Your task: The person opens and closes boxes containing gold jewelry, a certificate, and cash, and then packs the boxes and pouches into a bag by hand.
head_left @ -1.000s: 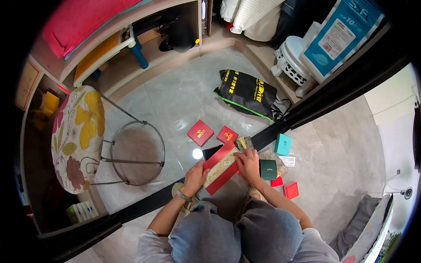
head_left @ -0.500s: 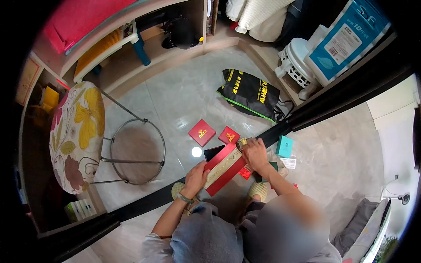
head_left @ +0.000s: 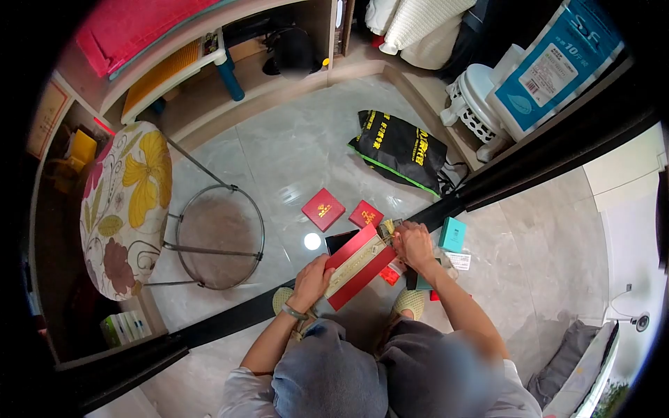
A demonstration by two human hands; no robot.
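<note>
A long red box [head_left: 364,274] with a cream, gold-patterned strip lies slanted between my hands, above the floor near my feet. Around its lower left end my left hand [head_left: 311,284] is closed, thumb on the box's face. My right hand [head_left: 415,246] has curled fingers at the upper right end, beside a yellow tassel [head_left: 388,227]; what these fingers pinch is hidden. Two small red boxes, a larger one [head_left: 323,209] and a smaller one [head_left: 365,214], sit on the floor just beyond. A dark, open-looking item [head_left: 341,240] shows partly behind the long box.
A turquoise box [head_left: 453,234], a white label card [head_left: 458,261] and a red packet [head_left: 390,276] lie right of the long box. Farther off are a black bag [head_left: 401,150] and a tipped flower-seat stool [head_left: 125,209]. A black door track [head_left: 233,310] crosses the floor.
My right hand has shifted slightly right and down, away from the long box's upper end. My left hand keeps its hold on the box.
</note>
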